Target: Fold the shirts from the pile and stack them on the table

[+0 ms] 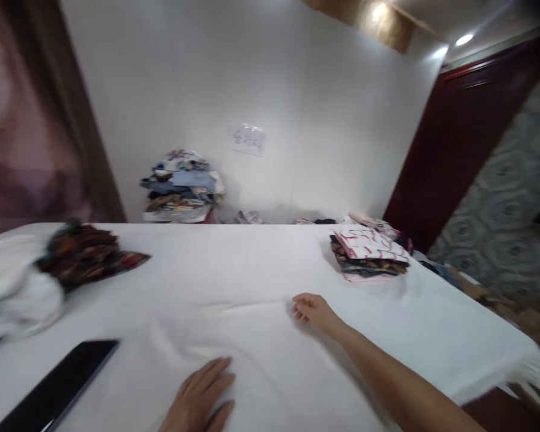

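Observation:
My left hand [201, 396] lies on the white cloth [261, 354] that covers the table, near the front edge of the view. Its fingers are stretched out and slightly apart, with nothing in them. Further forward and to the right, my right hand [314, 312] hovers over or touches the same cloth; its fingers are loosely bent and a little apart, and nothing shows between them. Wrinkles and a low ridge run through the cloth between both hands. A black phone-like slab [63, 384] rests left of my left hand.
A folded clothes stack [369, 252] sits at the right back of the table. Dark patterned fabric [87, 252] and a white bundle [18, 288] lie on the left. Beyond the far edge rises a tall clothes pile [184, 186] against the wall, below a paper sign [249, 140].

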`<control>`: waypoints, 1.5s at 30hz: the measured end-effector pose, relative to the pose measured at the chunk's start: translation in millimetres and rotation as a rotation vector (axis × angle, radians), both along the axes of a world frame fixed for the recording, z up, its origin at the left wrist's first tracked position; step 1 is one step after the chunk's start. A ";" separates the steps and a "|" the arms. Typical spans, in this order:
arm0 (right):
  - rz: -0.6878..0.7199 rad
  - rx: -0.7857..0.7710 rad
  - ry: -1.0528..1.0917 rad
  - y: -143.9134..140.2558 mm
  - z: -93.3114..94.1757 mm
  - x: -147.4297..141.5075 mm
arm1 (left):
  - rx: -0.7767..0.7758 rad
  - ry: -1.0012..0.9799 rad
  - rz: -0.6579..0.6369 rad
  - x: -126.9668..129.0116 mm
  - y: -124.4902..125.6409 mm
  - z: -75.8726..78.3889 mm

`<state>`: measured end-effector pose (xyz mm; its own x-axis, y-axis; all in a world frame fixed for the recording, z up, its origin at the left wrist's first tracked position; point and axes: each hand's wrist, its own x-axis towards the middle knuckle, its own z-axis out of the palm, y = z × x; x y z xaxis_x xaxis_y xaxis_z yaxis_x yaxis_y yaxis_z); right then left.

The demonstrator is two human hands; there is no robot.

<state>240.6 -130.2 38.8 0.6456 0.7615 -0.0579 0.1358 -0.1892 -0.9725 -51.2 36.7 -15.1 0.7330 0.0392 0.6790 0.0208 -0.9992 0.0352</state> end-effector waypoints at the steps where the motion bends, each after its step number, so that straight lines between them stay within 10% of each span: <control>1: 0.125 -0.020 -0.073 9.9 2.3 -21.3 | -0.033 0.041 0.021 -2.3 -7.7 9.4; 8: 0.580 -0.060 -0.473 65.0 23.8 -98.1 | -0.449 0.339 0.070 -8.2 -38.1 39.9; 17: 0.492 -0.100 -1.035 102.8 -79.3 -61.5 | -0.560 0.417 0.001 5.2 -22.0 -8.6; 23: 0.517 -0.012 -1.143 102.0 -102.4 -42.0 | -0.905 0.088 -0.081 -11.9 -15.2 35.5; 29: 0.541 -0.023 -1.147 101.9 -109.9 -36.2 | -0.736 -0.213 0.566 -82.5 86.4 99.8; 35: 0.540 -0.031 -1.145 99.3 -112.7 -36.5 | -0.532 -0.097 1.427 -164.5 216.1 109.7; 45: 0.522 -0.018 -1.157 95.0 -102.7 -40.9 | -0.856 -0.104 1.545 -199.3 254.7 82.6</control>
